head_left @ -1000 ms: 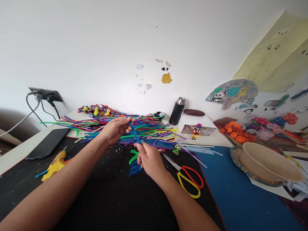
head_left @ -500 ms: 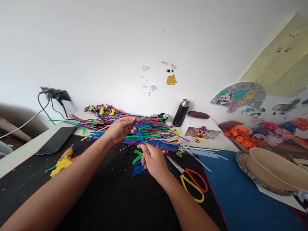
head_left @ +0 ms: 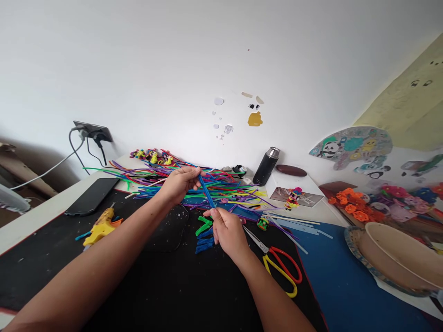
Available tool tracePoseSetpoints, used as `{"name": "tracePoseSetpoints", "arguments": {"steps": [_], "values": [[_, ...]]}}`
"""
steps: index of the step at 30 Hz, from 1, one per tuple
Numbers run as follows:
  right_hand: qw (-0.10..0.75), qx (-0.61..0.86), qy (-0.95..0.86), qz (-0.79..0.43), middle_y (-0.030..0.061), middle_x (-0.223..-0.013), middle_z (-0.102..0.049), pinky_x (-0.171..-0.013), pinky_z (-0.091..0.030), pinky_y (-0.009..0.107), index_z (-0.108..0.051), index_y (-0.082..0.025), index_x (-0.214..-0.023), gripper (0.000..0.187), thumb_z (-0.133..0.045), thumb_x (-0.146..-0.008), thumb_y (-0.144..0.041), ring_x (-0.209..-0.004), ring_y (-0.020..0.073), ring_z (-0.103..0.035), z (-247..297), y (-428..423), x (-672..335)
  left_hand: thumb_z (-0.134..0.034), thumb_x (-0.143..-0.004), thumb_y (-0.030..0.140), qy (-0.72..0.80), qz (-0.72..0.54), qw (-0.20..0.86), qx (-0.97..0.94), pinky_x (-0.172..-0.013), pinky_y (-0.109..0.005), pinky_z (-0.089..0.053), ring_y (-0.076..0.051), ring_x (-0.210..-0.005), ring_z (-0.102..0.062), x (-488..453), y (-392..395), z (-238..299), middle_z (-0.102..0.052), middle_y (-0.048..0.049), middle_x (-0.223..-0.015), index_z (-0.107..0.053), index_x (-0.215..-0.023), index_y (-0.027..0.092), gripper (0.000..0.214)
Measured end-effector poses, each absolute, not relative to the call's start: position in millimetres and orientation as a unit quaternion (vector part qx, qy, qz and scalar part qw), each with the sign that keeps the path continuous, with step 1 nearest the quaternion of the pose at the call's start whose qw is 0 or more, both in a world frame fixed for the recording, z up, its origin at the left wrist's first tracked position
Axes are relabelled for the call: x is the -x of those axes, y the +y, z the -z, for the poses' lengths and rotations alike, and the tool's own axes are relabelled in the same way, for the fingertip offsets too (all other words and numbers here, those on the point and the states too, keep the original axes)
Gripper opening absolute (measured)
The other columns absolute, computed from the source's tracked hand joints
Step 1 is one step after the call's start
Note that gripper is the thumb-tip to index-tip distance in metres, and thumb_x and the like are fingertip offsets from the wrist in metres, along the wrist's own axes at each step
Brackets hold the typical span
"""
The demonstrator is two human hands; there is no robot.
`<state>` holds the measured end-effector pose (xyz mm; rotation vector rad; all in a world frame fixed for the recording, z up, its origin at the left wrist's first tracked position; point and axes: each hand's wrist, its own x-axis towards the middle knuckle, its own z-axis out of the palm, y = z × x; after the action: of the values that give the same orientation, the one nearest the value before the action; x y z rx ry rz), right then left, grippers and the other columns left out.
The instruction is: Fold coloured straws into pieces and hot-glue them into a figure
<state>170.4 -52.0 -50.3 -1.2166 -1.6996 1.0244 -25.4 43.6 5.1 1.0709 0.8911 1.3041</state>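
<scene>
A blue pipe cleaner (head_left: 206,191) runs slanted between my two hands; it looks doubled or bundled with another. My left hand (head_left: 182,183) pinches its upper end between thumb and fingers. Lower down and to the right, my right hand (head_left: 228,230) grips the other end, fingers curled. Beneath the right hand lie short blue pieces (head_left: 205,245) and bent green pieces (head_left: 203,226) on the black mat (head_left: 194,286). Long pipe cleaners (head_left: 152,191) in many colours are heaped behind both hands. Scissors (head_left: 266,249) with one red and one yellow handle rest right of my right hand.
A yellow glue gun (head_left: 103,227) and a black phone (head_left: 92,197) lie at left. At the back stand a black thermos (head_left: 266,167) and a white box (head_left: 297,186) with a small figure (head_left: 293,198). A beige bowl (head_left: 401,251) sits at right, near orange flowers (head_left: 351,204).
The whole view has shifted slightly, so things appear a little further right and lower. Both hands keep their hold on the blue pipe cleaner, in nearly the same pose.
</scene>
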Motion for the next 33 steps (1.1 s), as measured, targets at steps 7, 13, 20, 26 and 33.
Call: {"name": "tracePoseSetpoints", "arguments": {"steps": [7, 13, 20, 26, 33], "values": [[0.418, 0.449, -0.638, -0.466, -0.0074, -0.048, -0.047, -0.049, -0.042, 0.024, -0.077, -0.017, -0.108, 0.058, -0.044, -0.107, -0.065, -0.039, 0.0118, -0.049, 54.3, -51.5, -167.3, -0.088, -0.076, 0.032, 0.344, -0.565, 0.621, -0.420, -0.040, -0.019, -0.037, -0.010, -0.048, -0.053, 24.6, 41.7, -12.4, -0.062, -0.0036, -0.056, -0.078, -0.074, 0.010, 0.025], [0.412, 0.385, -0.603, -0.565, -0.0088, -0.046, -0.043, -0.045, -0.039, 0.023, -0.077, -0.015, -0.100, 0.061, -0.050, -0.103, -0.069, -0.037, 0.0109, -0.049, 47.3, -54.6, -163.2, -0.099, -0.066, 0.031, 0.297, -0.562, 0.655, -0.408, -0.041, -0.016, -0.040, -0.008, -0.048, -0.055, 27.8, 43.1, -9.0, -0.067, -0.0036, -0.063, -0.078, -0.079, 0.009, 0.033], [0.410, 0.299, -0.545, -0.667, -0.0093, -0.044, -0.044, -0.042, -0.036, 0.023, -0.074, -0.012, -0.093, 0.057, -0.056, -0.103, -0.065, -0.033, 0.0098, -0.047, 47.3, -52.6, -166.1, -0.105, -0.053, 0.045, 0.239, -0.535, 0.683, -0.436, -0.038, -0.011, -0.035, -0.004, -0.043, -0.047, 33.4, 40.4, -11.2, -0.060, 0.0009, -0.056, -0.077, -0.076, 0.012, 0.050], [0.401, 0.269, -0.507, -0.714, -0.0091, -0.041, -0.043, -0.040, -0.034, 0.024, -0.074, -0.013, -0.088, 0.057, -0.061, -0.099, -0.067, -0.032, 0.0101, -0.044, 40.2, -57.3, -165.5, -0.103, -0.059, 0.044, 0.208, -0.542, 0.677, -0.453, -0.037, -0.013, -0.028, -0.002, -0.041, -0.044, 32.7, 37.6, -16.1, -0.059, 0.0012, -0.060, -0.070, -0.071, 0.012, 0.048], [0.414, 0.299, -0.501, -0.699, -0.0086, -0.044, -0.045, -0.040, -0.030, 0.024, -0.074, -0.013, -0.090, 0.055, -0.062, -0.100, -0.065, -0.033, 0.0097, -0.045, 43.6, -53.4, -167.5, -0.100, -0.063, 0.043, 0.308, -0.553, 0.624, -0.458, -0.036, -0.016, -0.027, -0.007, -0.041, -0.050, 31.3, 42.8, -11.9, -0.050, 0.0049, -0.052, -0.059, -0.063, 0.015, 0.050]]}}
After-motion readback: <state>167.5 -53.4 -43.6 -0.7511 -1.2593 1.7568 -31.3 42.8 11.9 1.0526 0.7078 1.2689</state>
